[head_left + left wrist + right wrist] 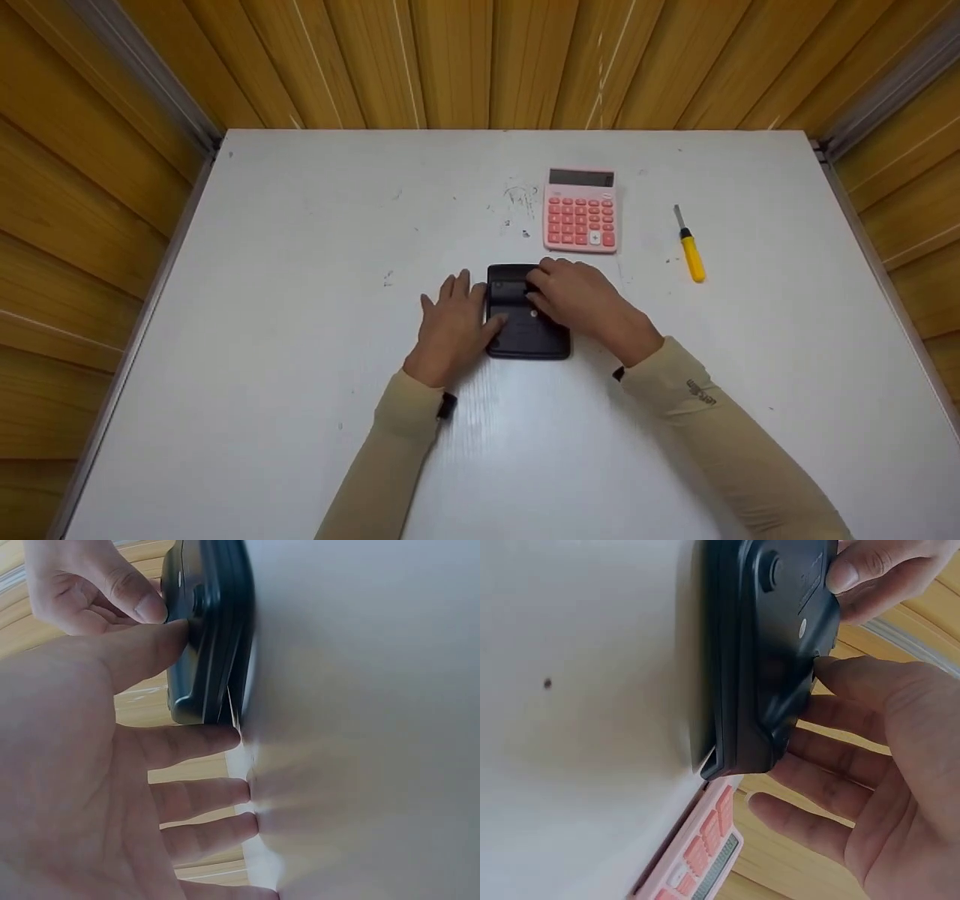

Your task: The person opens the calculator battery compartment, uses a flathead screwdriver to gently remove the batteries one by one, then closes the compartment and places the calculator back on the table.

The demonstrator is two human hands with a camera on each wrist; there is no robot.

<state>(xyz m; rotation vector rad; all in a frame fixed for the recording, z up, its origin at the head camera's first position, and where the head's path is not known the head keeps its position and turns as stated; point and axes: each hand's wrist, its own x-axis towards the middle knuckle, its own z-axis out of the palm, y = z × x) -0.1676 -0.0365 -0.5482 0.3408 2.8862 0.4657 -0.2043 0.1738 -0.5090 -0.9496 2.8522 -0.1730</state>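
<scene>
A black calculator-shaped device point(525, 341) lies with its back up on the white table, round feet and a small pale dot showing. My left hand point(450, 330) is at its left side, the thumb on the back near the edge; in the left wrist view the other fingers of this hand point(67, 757) are straight and spread, tips on the table. With bent fingers, my right hand point(589, 300) grips the upper right part. The right wrist view shows this hand's point(907, 757) thumb tip pressed on the back of the device point(739, 690), fingers along its raised end.
Just behind the device is a pink calculator point(581, 217), keys up. A yellow-handled screwdriver point(693, 259) lies farther right, its tip pointing away. The white table point(300, 225) has small dark marks and meets wood-patterned walls point(450, 67) at the back and sides.
</scene>
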